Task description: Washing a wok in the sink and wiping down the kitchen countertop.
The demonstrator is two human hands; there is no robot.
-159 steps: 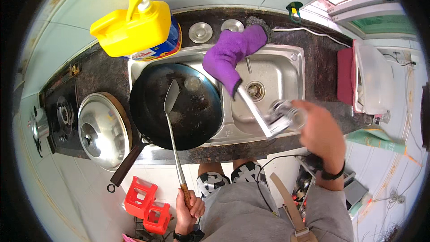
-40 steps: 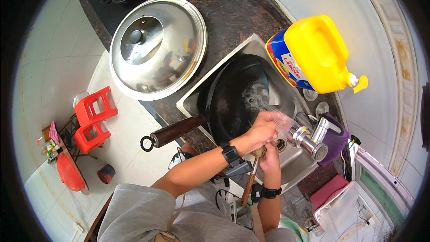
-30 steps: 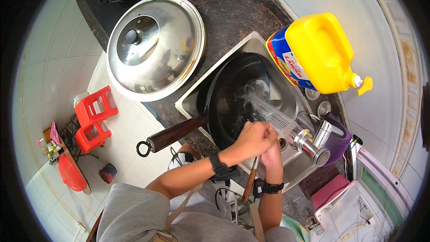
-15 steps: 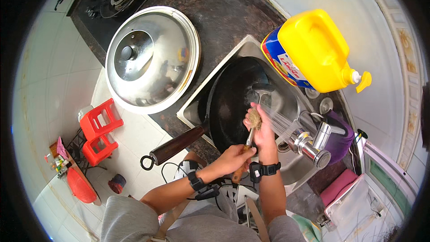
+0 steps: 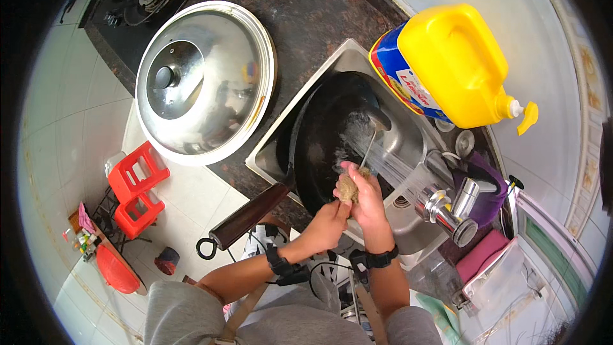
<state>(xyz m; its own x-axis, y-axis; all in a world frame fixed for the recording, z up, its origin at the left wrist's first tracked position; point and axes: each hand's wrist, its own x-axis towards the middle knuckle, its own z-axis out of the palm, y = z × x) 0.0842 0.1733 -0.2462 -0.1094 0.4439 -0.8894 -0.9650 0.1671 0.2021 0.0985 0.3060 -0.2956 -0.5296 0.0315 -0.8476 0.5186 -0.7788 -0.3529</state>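
My right hand [image 5: 366, 197] is closed around a beige fibrous scrubber [image 5: 348, 186], wrapped against a long-handled metal cooking utensil [image 5: 369, 148]. The utensil's thin shaft comes out above the fingers and runs toward the far side of the wok; its head is hard to make out in the spray. My left hand [image 5: 324, 227] is closed on the handle end, touching the scrubber and covering the wooden grip. Both hands are over the near edge of a black wok [image 5: 319, 131] resting in the metal sink [image 5: 271, 144]. Water streams from the faucet [image 5: 445, 212] into the wok.
The wok's dark handle [image 5: 249, 216] sticks out past the sink's near left edge. A large steel lid [image 5: 223, 83] lies on the dark counter. At the back right stands a yellow pump jug [image 5: 447, 57]. Red stools [image 5: 137, 169] are on the floor at left.
My left hand has moved up toward my right hand, and the wooden grip no longer shows. My right hand with the scrubber has shifted slightly nearer and left. More of the shaft shows beyond it.
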